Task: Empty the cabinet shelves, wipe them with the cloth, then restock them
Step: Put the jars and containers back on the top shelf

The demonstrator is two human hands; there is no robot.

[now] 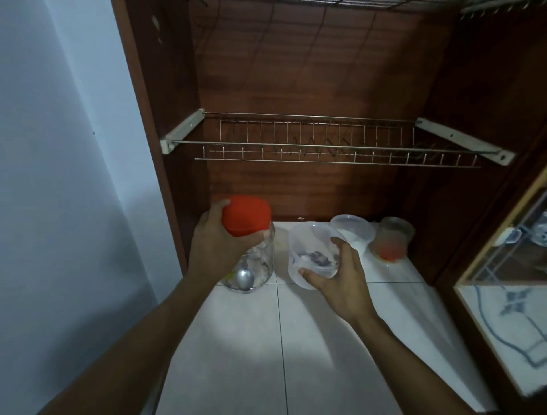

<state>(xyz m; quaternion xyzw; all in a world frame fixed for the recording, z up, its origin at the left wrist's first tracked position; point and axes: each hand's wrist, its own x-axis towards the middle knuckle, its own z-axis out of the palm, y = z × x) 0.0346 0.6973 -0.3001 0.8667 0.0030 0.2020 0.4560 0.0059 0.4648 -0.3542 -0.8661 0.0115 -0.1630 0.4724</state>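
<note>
My left hand grips the orange lid of a clear glass jar that stands at the left of the white tiled cabinet floor; a metal spoon shows inside the jar. A translucent plastic tub with dark contents is tilted in the grip of my right hand, fingers on its rim and thumb under its base. Behind it sit a second lidded plastic tub and a small clear cup with something orange in it. No cloth is in view.
A bare wire rack on white brackets spans the brown cabinet above the tubs. Another wire shelf edge shows at the top. A blue-white wall lies left; a glass-panelled door stands open at the right.
</note>
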